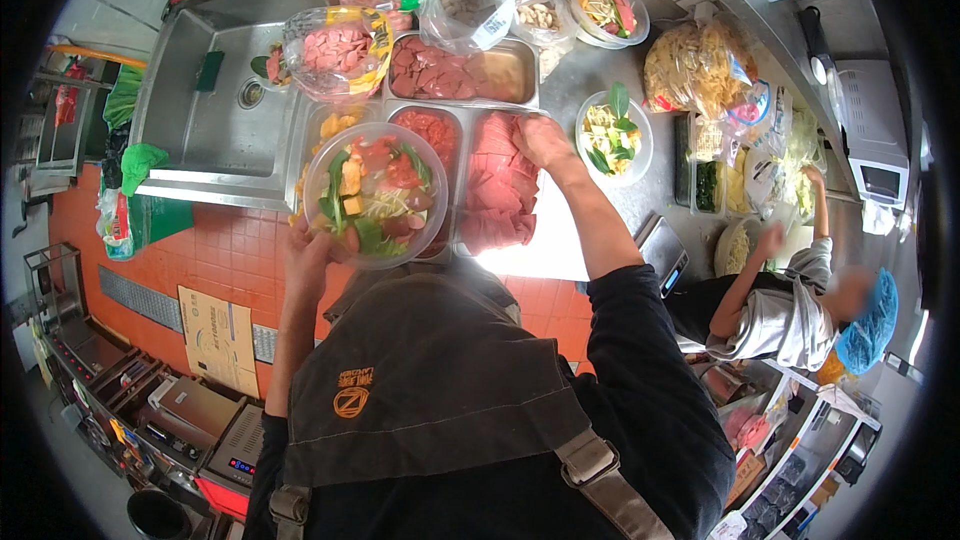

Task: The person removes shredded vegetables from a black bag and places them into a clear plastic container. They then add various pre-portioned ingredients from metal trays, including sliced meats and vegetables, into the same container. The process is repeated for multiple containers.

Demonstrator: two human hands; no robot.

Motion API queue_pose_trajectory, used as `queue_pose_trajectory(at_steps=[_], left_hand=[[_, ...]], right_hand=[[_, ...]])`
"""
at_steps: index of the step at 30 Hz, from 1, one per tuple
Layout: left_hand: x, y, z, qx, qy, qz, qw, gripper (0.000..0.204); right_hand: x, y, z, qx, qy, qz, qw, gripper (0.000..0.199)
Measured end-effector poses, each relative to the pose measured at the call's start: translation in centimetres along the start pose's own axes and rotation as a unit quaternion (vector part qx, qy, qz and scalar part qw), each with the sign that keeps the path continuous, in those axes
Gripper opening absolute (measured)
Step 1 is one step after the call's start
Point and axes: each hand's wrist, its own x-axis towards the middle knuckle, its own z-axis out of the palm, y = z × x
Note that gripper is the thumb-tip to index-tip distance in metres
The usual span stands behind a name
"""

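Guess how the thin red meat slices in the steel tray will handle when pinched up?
Thin red meat slices: probably floppy, since they lie flat and overlapped. Likely slick and clingy; the right hand may lift several together. Light individually, and could tear if tugged.

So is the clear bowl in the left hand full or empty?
Full. The clear bowl, held by the left hand, is heaped with greens, red slices and yellow cubes nearly to its rim.

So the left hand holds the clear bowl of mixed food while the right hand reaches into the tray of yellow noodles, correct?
Not quite. The head view shows the right hand reaching into a tray of sliced red meat, not yellow noodles. The rest stands: the left hand holds the clear bowl of mixed food.
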Motion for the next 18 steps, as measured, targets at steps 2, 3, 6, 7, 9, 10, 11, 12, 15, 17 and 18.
queue_pose_trajectory(at_steps=[2,3,6,7,9,10,11,12,15,17,18], left_hand=[[-0.1,0.2,0.2,0.001,0.002,0.002,1.0,0.05],[-0.1,0.2,0.2,0.002,0.001,0.006,1.0,0.049],[0.2,-0.1,0.1,0.0,-0.006,0.016,1.0,0.046],[0.2,-0.3,-0.2,-0.014,-0.017,0.029,0.999,0.045],[0.7,-0.6,-0.6,0.005,0.004,0.011,1.0,0.045],[0.9,-1.0,-0.7,0.001,0.011,0.015,1.0,0.044],[1.0,-1.3,-0.7,-0.009,0.006,0.029,1.0,0.044],[1.4,-1.3,-1.0,0.006,0.004,0.0,1.0,0.045],[1.9,-1.4,-0.7,-0.031,0.003,0.015,0.999,0.047],[2.0,-1.0,-0.5,-0.021,-0.003,0.015,1.0,0.047],[2.0,-0.6,-0.3,-0.019,-0.008,0.014,1.0,0.047]], right_hand=[[0.4,0.1,0.4,0.032,0.014,0.046,0.998,0.024],[0.6,0.1,0.5,0.05,0.019,0.064,0.997,0.023],[0.8,0.2,0.1,0.091,0.048,0.133,0.986,0.023],[0.6,0.1,-0.3,0.126,0.063,0.146,0.979,0.023],[0.1,-0.2,-1.7,0.174,0.135,0.143,0.965,0.022],[0.0,-0.6,-2.6,0.17,0.161,0.144,0.961,0.021],[-0.4,-1.2,-3.6,0.208,0.2,0.123,0.949,0.018],[-0.8,-1.9,-4.7,0.321,0.18,0.102,0.924,0.017],[-2.0,-5.3,-8.3,0.479,0.147,0.06,0.863,0.017],[-3.4,-8.9,-10.0,0.489,0.128,0.018,0.863,0.019],[-4.3,-10.9,-10.5,0.471,0.112,-0.006,0.875,0.02]])
